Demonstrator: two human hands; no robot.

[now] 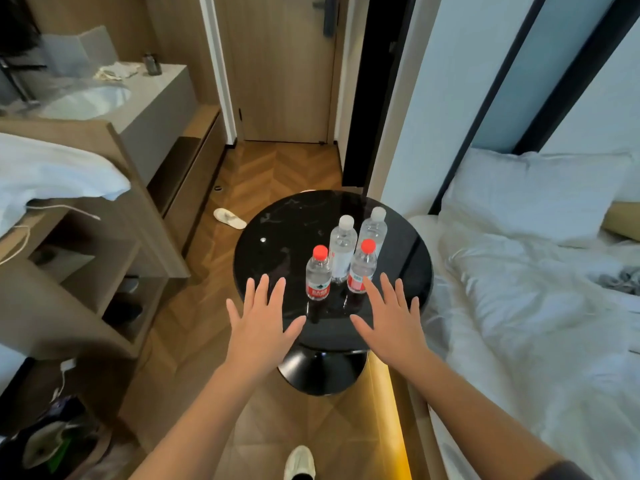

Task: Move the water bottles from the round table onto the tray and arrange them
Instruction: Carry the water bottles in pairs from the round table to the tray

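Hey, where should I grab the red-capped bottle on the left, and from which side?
I'd take the left red-capped bottle round its clear body just above the label, coming from its left. It stands upright, and that side faces bare round table, while a white-capped bottle stands close behind on its right.

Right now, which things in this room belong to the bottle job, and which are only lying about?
For the job: red-capped bottles, white-capped bottles, round table, left hand, right hand, both open. No tray in view.

Lying about: slipper, pillow, sink.
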